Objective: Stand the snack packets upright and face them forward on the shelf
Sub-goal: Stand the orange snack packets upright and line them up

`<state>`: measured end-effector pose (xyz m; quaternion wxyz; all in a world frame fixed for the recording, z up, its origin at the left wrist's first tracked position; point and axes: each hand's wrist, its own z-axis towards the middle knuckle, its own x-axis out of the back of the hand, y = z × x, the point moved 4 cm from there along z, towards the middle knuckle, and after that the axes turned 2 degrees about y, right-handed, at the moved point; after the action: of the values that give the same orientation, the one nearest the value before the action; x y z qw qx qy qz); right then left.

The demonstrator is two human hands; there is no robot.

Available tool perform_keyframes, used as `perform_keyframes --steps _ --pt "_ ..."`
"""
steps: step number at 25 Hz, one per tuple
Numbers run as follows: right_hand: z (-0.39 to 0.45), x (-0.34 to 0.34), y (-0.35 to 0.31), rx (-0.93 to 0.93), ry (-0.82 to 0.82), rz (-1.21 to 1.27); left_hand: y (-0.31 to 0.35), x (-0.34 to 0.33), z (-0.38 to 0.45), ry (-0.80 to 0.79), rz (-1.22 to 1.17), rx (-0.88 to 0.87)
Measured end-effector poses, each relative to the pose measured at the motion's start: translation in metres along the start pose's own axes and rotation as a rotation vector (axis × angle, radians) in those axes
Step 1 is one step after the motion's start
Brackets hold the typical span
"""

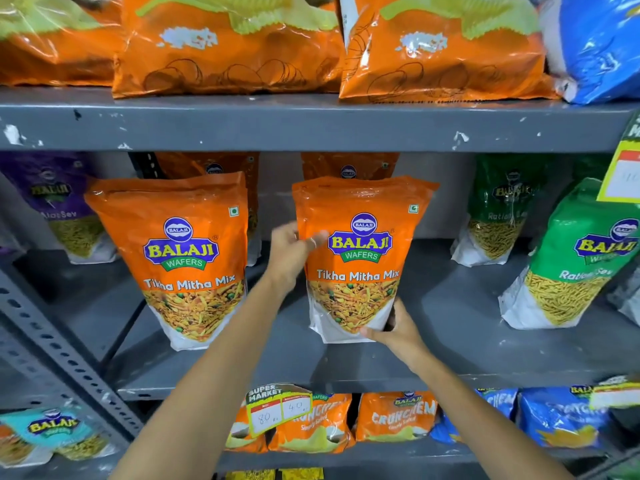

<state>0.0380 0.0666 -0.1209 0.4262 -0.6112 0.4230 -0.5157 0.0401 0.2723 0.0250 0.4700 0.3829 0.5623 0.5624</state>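
An orange Tikha Mitha Mix packet [360, 258] stands upright on the grey middle shelf [450, 348], label facing me. My left hand [292, 252] grips its upper left edge, thumb across the front. My right hand [394, 329] holds its lower right corner at the base. A second orange Tikha Mitha Mix packet [180, 258] stands upright to the left, untouched, leaning slightly. More orange packets [349, 166] stand behind both. A green Ratlami Sev packet [575, 261] leans at the right, another green one [498, 209] behind it. A purple Aloo Sev packet [62, 206] stands far left.
The upper shelf [311, 123] carries large orange chip bags [228, 50] and a blue bag [599, 46]. Below, orange Crunchem bags [394, 417], blue bags [561, 420] and a price tag [277, 407]. A perforated grey upright [59, 344] slants at the left. A yellow tag [623, 168] hangs at right.
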Motion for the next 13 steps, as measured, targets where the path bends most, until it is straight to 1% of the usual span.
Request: perform_keyframes --steps 2,3,4,6,7,9,10,12,13 --pt "0.0 -0.001 0.0 0.0 -0.003 0.022 0.036 0.008 0.014 0.161 -0.033 -0.055" --pt "-0.001 -0.002 0.0 -0.003 -0.003 0.029 0.054 0.011 0.019 0.215 -0.053 -0.116" --pt "-0.001 -0.002 0.0 -0.008 0.001 0.03 0.07 0.015 0.022 0.236 -0.105 -0.185" --pt "-0.002 -0.001 0.0 -0.017 0.016 0.024 0.087 0.019 0.019 0.218 -0.274 -0.284" --pt "-0.002 -0.001 -0.001 -0.017 0.024 0.024 0.089 0.019 0.014 0.204 -0.286 -0.341" --pt "-0.004 -0.002 -0.003 -0.018 0.029 0.027 0.078 0.016 -0.004 0.208 -0.118 -0.446" --pt "-0.005 -0.002 -0.004 -0.025 0.024 0.03 0.068 0.015 -0.013 0.236 -0.05 -0.471" --pt "-0.006 0.0 -0.004 -0.04 0.0 0.06 0.053 0.016 -0.028 0.35 0.017 -0.507" --pt "-0.007 0.002 -0.003 -0.029 0.002 0.087 0.049 0.017 -0.033 0.429 0.068 -0.574"
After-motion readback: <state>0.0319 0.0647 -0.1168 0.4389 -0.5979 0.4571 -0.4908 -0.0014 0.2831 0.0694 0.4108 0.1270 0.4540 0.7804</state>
